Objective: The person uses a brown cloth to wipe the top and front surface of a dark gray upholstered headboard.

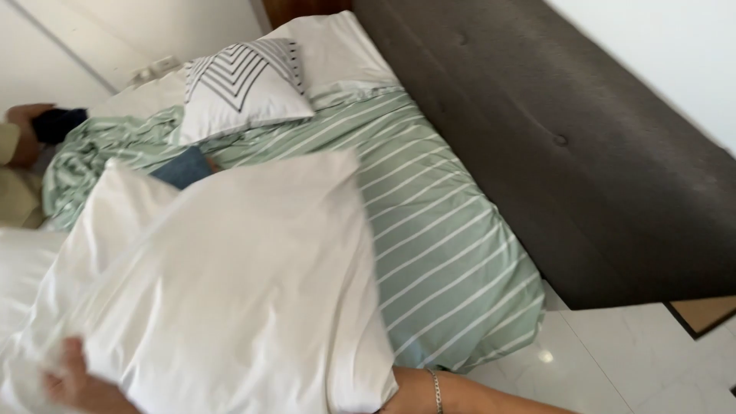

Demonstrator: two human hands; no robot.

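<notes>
Two hands hold one big white pillow over the near left of the bed, which wears a green striped sheet. Left hand grips its lower corner, fingers curled into the fabric. Right hand is hidden behind the pillow; only the braceleted wrist shows, so its grip cannot be told. Far left lies a chevron cushion.

Place: a home bedroom
Showing it: a bed in green striped sheets, pillows lying upper left, a dark padded headboard running along the right
</notes>
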